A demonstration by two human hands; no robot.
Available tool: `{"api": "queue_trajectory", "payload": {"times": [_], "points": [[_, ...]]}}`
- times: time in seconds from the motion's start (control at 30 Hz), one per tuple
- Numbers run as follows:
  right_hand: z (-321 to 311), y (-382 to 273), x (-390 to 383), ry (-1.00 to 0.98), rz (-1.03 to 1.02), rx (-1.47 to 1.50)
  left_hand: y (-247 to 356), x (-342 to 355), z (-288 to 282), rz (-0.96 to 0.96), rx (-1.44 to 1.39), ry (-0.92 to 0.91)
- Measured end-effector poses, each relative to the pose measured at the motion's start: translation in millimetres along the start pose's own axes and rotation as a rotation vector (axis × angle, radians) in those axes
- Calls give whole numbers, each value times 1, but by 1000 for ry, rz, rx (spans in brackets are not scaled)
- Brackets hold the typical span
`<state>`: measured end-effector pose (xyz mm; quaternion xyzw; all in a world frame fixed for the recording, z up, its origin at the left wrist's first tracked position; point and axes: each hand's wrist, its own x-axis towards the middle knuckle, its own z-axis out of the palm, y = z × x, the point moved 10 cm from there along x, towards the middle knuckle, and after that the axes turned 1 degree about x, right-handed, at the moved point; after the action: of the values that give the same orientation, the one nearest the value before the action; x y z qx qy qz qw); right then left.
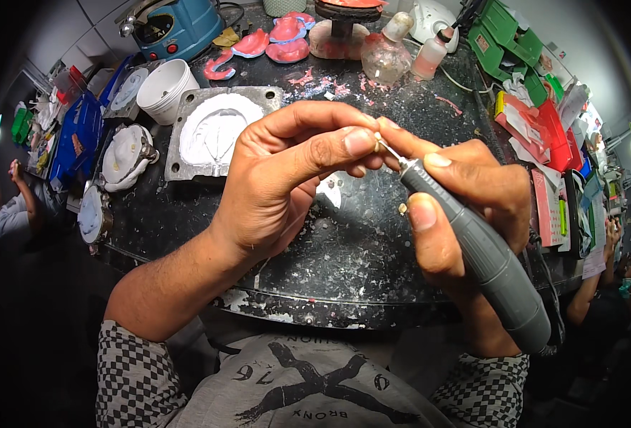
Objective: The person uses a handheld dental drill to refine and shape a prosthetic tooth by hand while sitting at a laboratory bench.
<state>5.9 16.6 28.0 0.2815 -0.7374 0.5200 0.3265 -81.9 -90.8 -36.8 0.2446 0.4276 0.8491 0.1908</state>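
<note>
Grey shirt, black brush-style crossed-stroke print on front, dark lettering and digits around it. Left sleeve, right sleeve: loose, black-and-white checks, mixed sizes, ending near elbows. Forearms bare; left hand, right hand also bare, short nails on fingers.

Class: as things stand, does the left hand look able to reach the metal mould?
Probably yes: nothing visible blocks the left hand from the nearby metal mould, though that hand pinches a small pale piece.
</note>
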Motion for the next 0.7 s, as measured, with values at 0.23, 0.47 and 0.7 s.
{"api": "queue_trajectory", "payload": {"times": [0.23,0.47,0.7], "points": [[1,0,0,-1,-8,6,2,0,2,18,6,3],[0,1,-1,1,30,-6,1,0,1,20,23,-2],[0,2,-1,11,5,-12,2,1,0,25,26,-8]]}}
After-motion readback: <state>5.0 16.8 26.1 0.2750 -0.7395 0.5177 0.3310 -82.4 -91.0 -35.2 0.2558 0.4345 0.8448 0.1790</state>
